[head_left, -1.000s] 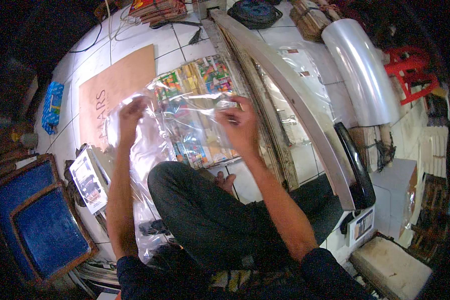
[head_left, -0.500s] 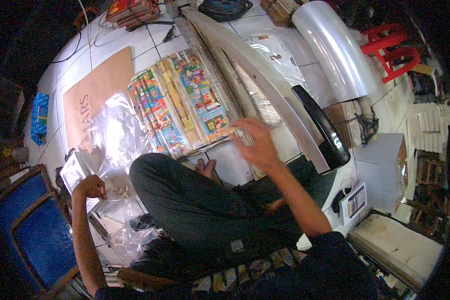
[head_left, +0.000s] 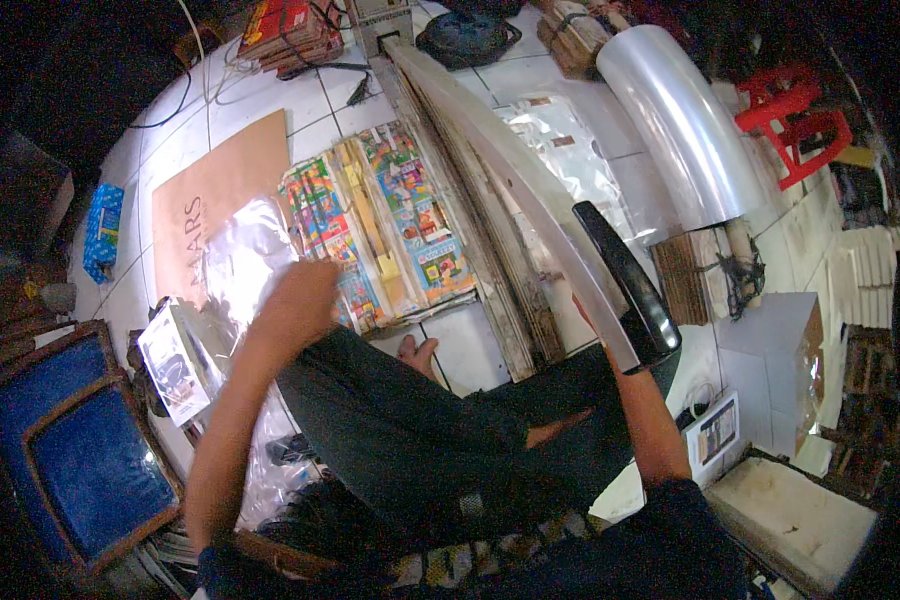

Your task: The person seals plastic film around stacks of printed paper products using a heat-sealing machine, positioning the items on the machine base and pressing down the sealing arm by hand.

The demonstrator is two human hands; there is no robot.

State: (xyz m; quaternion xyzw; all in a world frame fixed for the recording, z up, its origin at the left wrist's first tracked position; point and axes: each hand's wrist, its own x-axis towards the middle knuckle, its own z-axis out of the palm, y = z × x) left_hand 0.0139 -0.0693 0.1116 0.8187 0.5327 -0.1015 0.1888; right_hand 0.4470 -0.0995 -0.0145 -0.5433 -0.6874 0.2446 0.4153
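My left hand (head_left: 305, 300) is blurred beside the left edge of a flat panel (head_left: 425, 215) printed with colourful pictures, with yellowish strips down its middle. Crumpled clear plastic film (head_left: 255, 235) lies next to that hand; whether the fingers hold it is unclear. My right hand (head_left: 587, 318) reaches under the near end of a long metal lever arm (head_left: 510, 160) with a black handle (head_left: 625, 270). The arm covers most of its fingers, so its grip is hidden. A long worn base (head_left: 470, 225) lies under the raised lever, right of the panel.
A brown cardboard sheet (head_left: 200, 215) lies left on the white tile floor. Far right stand a big roll of clear film (head_left: 675, 120) and a red plastic stool (head_left: 795, 125). A white picture box (head_left: 173, 365) and a blue framed panel (head_left: 90, 450) are at near left.
My left hand has moved up and right toward the printed panel. My right hand has gone from the panel's near right corner to beneath the lever arm. The view has shifted slightly.
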